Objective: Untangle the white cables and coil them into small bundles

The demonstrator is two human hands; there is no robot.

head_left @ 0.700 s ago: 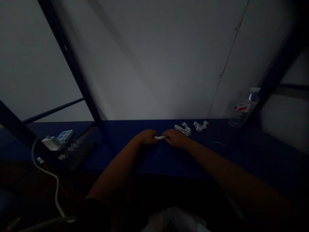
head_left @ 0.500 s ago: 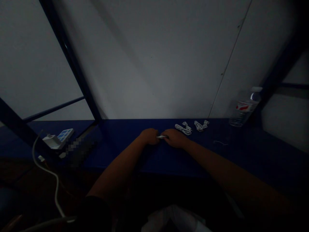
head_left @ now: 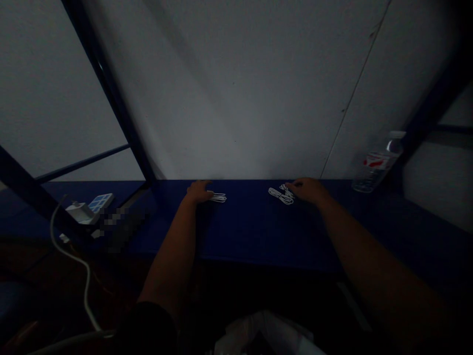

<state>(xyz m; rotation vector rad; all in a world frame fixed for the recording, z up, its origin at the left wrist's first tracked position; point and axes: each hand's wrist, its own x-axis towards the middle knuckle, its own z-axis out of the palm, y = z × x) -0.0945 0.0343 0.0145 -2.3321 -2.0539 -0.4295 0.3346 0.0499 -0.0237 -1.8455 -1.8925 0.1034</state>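
Note:
My left hand rests low over the blue shelf on the left, fingers apart. Its thumb touches the left end of a coiled white cable, which lies flat and sticks out to the right. Farther right, my right hand reaches in from the right with thumb and a finger bent into a pinch. Their tips meet the right end of a second bundled white cable lying on the shelf. Whatever lies beneath the right palm is hidden.
A clear plastic bottle with a red and white label leans at the right. To the left are a white plug adapter, a blue-and-white box and a hanging white cord. A blue frame post and pale wall bound the shelf.
My hands have moved apart. The cable between them now lies at the left hand. My right hand has gone right to the other bundles, covering one of them.

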